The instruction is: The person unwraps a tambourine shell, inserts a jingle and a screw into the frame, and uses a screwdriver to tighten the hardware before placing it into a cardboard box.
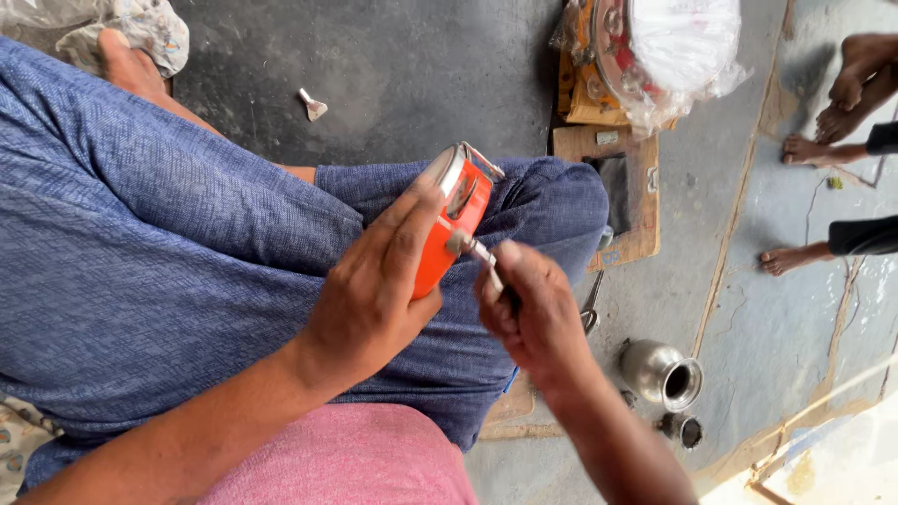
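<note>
Hands at work on an orange casing — held over the lap.

The left hand [374,290] grips the orange metal-edged casing [447,220] against the knee of the blue trousers [168,252]; the right hand [533,313] is clenched round a slim metal tool [482,254], its tip touching a fitting on the casing's side. The fitting looks seated, so the work seems mid-way — how tight it sits cannot be told. A steel pot [659,372] stands on the floor nearby.

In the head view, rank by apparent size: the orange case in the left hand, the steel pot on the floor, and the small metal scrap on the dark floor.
1. Orange case, though it sits nearer the camera.
2. Steel pot.
3. Metal scrap, clearly smallest.
</note>
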